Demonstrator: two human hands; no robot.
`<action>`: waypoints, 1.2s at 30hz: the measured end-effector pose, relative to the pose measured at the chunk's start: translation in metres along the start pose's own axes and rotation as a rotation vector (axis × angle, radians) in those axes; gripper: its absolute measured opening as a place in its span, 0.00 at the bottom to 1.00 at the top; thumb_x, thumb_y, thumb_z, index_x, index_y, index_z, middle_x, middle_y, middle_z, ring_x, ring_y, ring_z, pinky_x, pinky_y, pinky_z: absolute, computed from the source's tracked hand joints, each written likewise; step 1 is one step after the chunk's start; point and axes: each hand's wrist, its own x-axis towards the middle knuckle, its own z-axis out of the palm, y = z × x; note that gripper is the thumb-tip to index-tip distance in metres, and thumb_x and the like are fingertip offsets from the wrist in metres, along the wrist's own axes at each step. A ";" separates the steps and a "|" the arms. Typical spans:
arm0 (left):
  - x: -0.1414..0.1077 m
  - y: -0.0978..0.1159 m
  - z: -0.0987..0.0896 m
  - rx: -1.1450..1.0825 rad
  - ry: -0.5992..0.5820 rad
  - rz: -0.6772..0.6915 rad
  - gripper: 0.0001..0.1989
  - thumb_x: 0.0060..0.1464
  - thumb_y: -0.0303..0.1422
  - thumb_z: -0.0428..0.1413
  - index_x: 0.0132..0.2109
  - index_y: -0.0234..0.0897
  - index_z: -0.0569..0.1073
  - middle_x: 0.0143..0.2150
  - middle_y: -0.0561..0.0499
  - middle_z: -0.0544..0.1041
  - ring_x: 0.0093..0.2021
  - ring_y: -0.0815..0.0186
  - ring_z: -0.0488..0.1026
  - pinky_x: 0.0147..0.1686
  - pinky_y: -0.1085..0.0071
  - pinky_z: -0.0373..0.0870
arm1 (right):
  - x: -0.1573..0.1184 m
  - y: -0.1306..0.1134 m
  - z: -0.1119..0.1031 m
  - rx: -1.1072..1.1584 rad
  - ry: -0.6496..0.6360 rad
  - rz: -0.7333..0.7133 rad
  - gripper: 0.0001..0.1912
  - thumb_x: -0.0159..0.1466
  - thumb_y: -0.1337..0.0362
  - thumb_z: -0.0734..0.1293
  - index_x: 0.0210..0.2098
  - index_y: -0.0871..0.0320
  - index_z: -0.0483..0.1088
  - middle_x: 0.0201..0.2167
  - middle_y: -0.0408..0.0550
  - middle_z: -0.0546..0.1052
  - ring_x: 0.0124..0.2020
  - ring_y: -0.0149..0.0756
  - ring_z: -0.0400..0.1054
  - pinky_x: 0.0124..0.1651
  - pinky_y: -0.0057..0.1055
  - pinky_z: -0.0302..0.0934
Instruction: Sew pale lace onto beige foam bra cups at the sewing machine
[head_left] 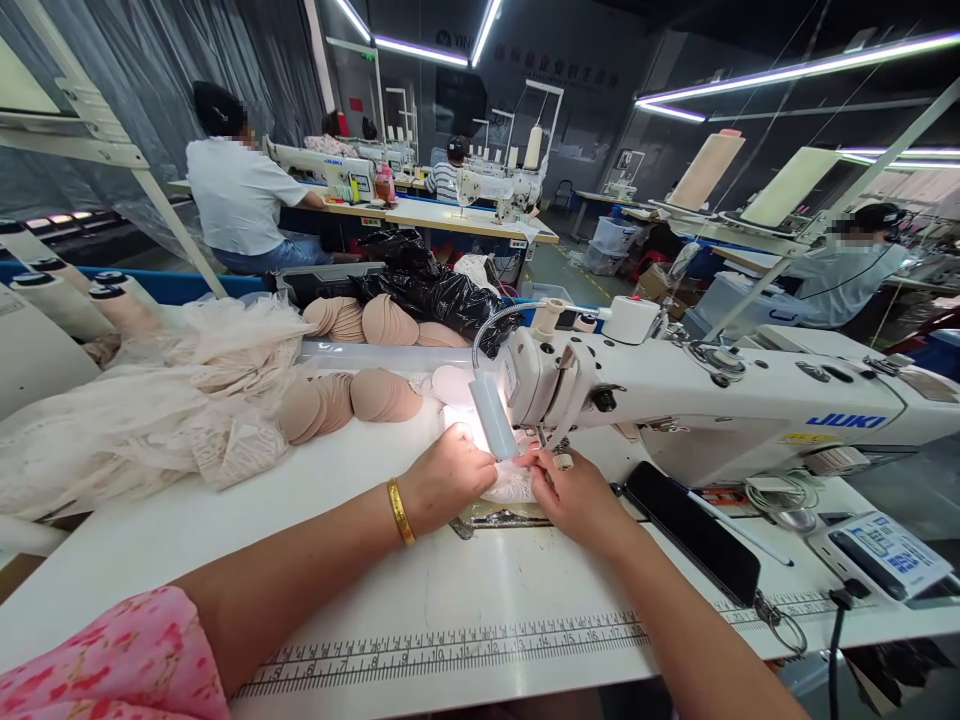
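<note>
My left hand [448,480], with a gold bangle on the wrist, rests on a pale lace piece [512,483] under the needle of a white JUKI sewing machine [697,395]. My right hand [576,495] pinches the same lace piece just right of the needle. A small lamp [493,413] on a flexible neck lights the spot between my hands. Beige foam cups [352,397] lie stacked just behind my left hand.
A heap of cream lace fabric [142,410] fills the table's left side. A black phone [694,530] and a control panel [889,552] lie to the right. A ruler strip [450,648] runs along the front edge. Other people sit at machines behind.
</note>
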 end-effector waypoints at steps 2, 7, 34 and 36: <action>-0.001 -0.001 0.002 0.002 -0.001 0.012 0.13 0.60 0.18 0.53 0.29 0.37 0.67 0.30 0.51 0.74 0.30 0.64 0.69 0.40 0.62 0.63 | -0.001 -0.001 0.000 0.006 -0.012 0.016 0.13 0.71 0.71 0.58 0.49 0.55 0.72 0.50 0.52 0.82 0.48 0.46 0.77 0.46 0.38 0.71; 0.000 -0.001 -0.003 -0.030 -0.082 -0.004 0.14 0.55 0.15 0.55 0.28 0.37 0.66 0.30 0.52 0.75 0.29 0.64 0.69 0.37 0.63 0.60 | -0.002 -0.001 0.001 0.010 -0.002 0.003 0.13 0.71 0.71 0.58 0.49 0.55 0.70 0.47 0.51 0.83 0.44 0.45 0.77 0.44 0.38 0.70; -0.008 0.006 -0.033 -0.154 -0.224 -0.084 0.09 0.47 0.22 0.56 0.38 0.36 0.72 0.41 0.50 0.78 0.35 0.60 0.71 0.46 0.55 0.59 | -0.005 -0.004 0.006 -0.236 -0.019 -0.241 0.22 0.69 0.79 0.59 0.53 0.54 0.76 0.53 0.51 0.82 0.53 0.48 0.74 0.49 0.43 0.65; -0.009 0.006 -0.028 -0.114 -0.187 -0.065 0.11 0.45 0.18 0.54 0.36 0.36 0.70 0.37 0.52 0.77 0.32 0.62 0.70 0.47 0.55 0.57 | -0.005 -0.004 0.006 -0.231 -0.025 -0.220 0.24 0.68 0.79 0.58 0.55 0.55 0.76 0.57 0.50 0.82 0.53 0.49 0.74 0.52 0.46 0.65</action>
